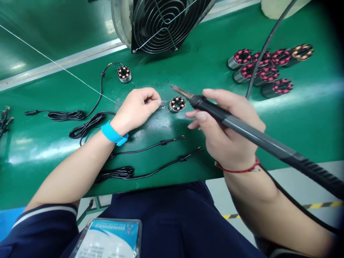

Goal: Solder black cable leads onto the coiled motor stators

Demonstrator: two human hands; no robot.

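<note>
Evidently, one cabled stator (124, 74) looked finished, while the left hand (137, 107) tightly pinched wires (162, 103) beside a seemingly unjoined core (176, 109) on the bench (309, 136), the right hand (228, 143) curled round a soldering iron (242, 130), and seven stators (268, 74) appeared uncabled.

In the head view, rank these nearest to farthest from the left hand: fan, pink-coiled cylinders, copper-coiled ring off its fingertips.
1. Copper-coiled ring: just right of the left hand.
2. Fan: beyond that hand, top centre of the view.
3. Pink-coiled cylinders: grouped at upper right.
</note>
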